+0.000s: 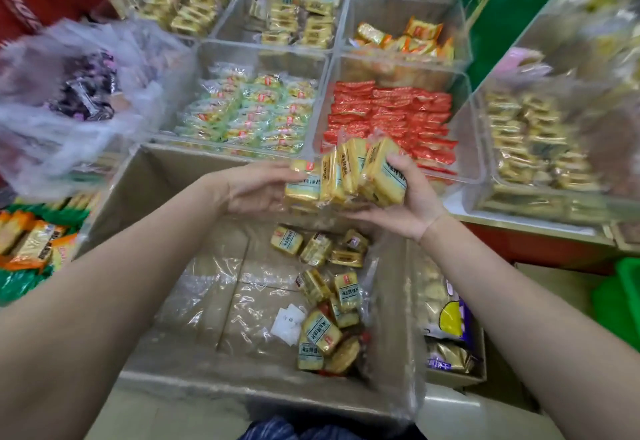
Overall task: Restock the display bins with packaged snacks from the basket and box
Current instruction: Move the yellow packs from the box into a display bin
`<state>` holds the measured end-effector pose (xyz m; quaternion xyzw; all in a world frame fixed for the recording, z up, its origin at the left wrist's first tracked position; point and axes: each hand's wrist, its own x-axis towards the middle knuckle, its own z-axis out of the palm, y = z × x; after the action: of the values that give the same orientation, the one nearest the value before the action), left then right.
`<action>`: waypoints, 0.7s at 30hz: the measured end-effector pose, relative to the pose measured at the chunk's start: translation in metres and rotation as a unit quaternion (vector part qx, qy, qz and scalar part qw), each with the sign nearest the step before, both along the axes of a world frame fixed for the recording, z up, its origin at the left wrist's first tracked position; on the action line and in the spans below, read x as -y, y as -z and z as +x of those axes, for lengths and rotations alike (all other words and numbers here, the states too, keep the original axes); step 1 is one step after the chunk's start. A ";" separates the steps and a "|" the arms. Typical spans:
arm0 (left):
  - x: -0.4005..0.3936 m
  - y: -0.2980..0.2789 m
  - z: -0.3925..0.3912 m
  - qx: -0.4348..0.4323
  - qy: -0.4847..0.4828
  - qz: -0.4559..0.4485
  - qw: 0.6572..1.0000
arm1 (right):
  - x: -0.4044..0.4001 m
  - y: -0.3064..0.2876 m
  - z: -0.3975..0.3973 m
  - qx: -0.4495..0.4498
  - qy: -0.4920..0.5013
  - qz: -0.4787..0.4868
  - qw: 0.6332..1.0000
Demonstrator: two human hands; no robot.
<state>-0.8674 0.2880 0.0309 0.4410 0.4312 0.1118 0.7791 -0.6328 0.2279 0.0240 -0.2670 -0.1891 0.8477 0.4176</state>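
Note:
Between my two hands I hold a bunch of yellow snack packets (349,173) above the cardboard box (180,380). My left hand (256,188) grips the bunch from the left, and my right hand (407,202) cups it from below and the right. More of the same yellow packets (325,301) lie loose in the clear plastic liner at the box's right side. Just past my hands stand clear display bins: one with red packets (391,114) and one with green-and-white packets (249,110).
Farther bins hold gold packets (298,17) and orange packets (405,40). A clear bag of dark packets (86,93) hangs blurred at the left. Another bin of gold packets (533,135) stands at the right. A smaller box with purple bags (450,329) sits right of the cardboard box.

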 end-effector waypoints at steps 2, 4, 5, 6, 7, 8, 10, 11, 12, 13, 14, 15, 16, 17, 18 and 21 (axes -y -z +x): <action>0.000 -0.018 0.039 -0.035 -0.016 0.052 0.998 | 0.003 -0.008 0.026 -0.007 0.020 0.017 1.000; 0.001 -0.028 0.077 -0.032 -0.035 0.082 0.995 | 0.008 -0.012 0.055 -0.020 0.040 0.027 0.999; 0.004 -0.034 0.099 -0.027 -0.043 0.093 0.994 | 0.011 -0.013 0.071 -0.023 0.051 0.031 0.998; 0.008 -0.038 0.122 -0.024 -0.042 0.102 0.994 | 0.013 -0.014 0.087 -0.021 0.059 0.034 0.997; 0.012 -0.039 0.146 -0.027 -0.038 0.111 0.993 | 0.016 -0.016 0.104 -0.013 0.060 0.042 0.997; 0.017 -0.041 0.170 -0.029 -0.037 0.120 0.992 | 0.018 -0.016 0.121 0.001 0.056 0.053 0.997; 0.023 -0.040 0.213 -0.023 -0.053 0.124 0.991 | 0.024 -0.017 0.158 0.024 0.058 0.066 0.996; 0.026 -0.039 0.231 -0.017 -0.063 0.124 0.990 | 0.027 -0.017 0.176 0.028 0.068 0.066 0.995; 0.028 -0.038 0.247 -0.014 -0.070 0.124 0.990 | 0.029 -0.015 0.194 0.030 0.084 0.060 0.994; 0.030 -0.036 0.260 -0.009 -0.076 0.122 0.990 | 0.032 -0.014 0.211 0.027 0.104 0.046 0.993; 0.033 -0.036 0.272 -0.001 -0.082 0.120 0.989 | 0.033 -0.012 0.226 0.017 0.126 0.027 0.992; 0.033 -0.035 0.282 0.001 -0.093 0.116 0.989 | 0.033 -0.009 0.240 0.002 0.143 0.007 0.990; 0.033 -0.034 0.290 -0.001 -0.106 0.112 0.988 | 0.033 -0.008 0.252 -0.009 0.152 -0.007 0.988; 0.032 -0.033 0.299 -0.007 -0.114 0.108 0.987 | 0.034 -0.008 0.261 -0.014 0.150 -0.008 0.989; 0.032 -0.033 0.308 -0.019 -0.117 0.108 0.987 | 0.034 -0.009 0.267 -0.010 0.138 -0.001 0.990; 0.030 -0.031 0.338 -0.046 -0.088 0.124 0.987 | 0.031 -0.012 0.275 0.014 0.068 0.038 0.997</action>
<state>-0.5298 0.2578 0.0617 0.4996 0.4865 0.2118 0.6847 -0.3581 0.1969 0.0356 -0.2749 -0.2081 0.8057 0.4817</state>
